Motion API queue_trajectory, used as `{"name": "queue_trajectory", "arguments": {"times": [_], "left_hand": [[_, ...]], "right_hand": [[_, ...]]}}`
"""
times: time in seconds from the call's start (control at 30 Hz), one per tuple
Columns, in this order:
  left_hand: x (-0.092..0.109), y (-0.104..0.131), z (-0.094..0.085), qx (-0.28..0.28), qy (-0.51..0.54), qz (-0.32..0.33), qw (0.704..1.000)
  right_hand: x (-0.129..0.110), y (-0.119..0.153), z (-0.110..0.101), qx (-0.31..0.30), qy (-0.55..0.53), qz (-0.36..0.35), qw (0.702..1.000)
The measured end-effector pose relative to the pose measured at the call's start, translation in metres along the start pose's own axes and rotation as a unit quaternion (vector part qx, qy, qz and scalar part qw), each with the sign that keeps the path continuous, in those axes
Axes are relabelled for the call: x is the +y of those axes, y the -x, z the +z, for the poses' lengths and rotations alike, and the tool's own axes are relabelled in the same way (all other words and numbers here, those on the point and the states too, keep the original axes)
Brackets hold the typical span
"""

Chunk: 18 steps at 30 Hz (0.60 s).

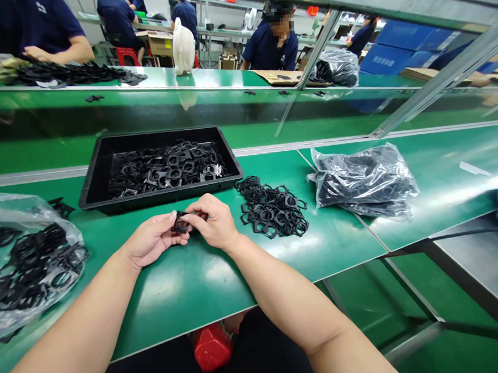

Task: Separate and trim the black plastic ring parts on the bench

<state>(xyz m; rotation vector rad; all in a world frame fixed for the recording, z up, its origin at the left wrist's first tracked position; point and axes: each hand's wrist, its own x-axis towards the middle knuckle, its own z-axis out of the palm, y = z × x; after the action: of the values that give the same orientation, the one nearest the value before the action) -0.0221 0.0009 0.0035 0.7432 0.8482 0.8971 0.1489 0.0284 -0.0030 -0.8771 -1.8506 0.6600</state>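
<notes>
Over the green bench, my left hand (157, 236) pinches a small black plastic part (180, 222) between thumb and fingers. My right hand (212, 218) is closed at the part's right side, its thumb and forefinger pressed against it; the fingers cover much of the part. Just beyond both hands stands a black tray (165, 201) heaped with black plastic pieces that have round openings. To the right of my right hand lies a loose pile of black ring-shaped parts (274, 207). A clear plastic bag (71, 233) at the left holds more black frames.
A sealed clear bag of black parts (363, 181) lies on the bench to the right. Behind the tray runs a conveyor (244, 116) with scattered black pieces. A slanted metal post (430, 91) rises at the right. Co-workers sit across the line, one near black parts (70, 73).
</notes>
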Motion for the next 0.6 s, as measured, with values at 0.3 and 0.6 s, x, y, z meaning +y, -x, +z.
{"name": "queue_trajectory", "arguments": {"times": [0.3,0.6], "left_hand": [[-0.0008,0.0012,-0.0008,-0.010,-0.013,0.000,1.000],[-0.0007,0.0005,0.0010,-0.013,-0.047,0.015,0.999]], "right_hand": [[-0.0001,0.0000,0.0002,0.017,-0.008,-0.059,0.998],[-0.0018,-0.0006,-0.0045,-0.021,-0.003,-0.056,0.998]]}}
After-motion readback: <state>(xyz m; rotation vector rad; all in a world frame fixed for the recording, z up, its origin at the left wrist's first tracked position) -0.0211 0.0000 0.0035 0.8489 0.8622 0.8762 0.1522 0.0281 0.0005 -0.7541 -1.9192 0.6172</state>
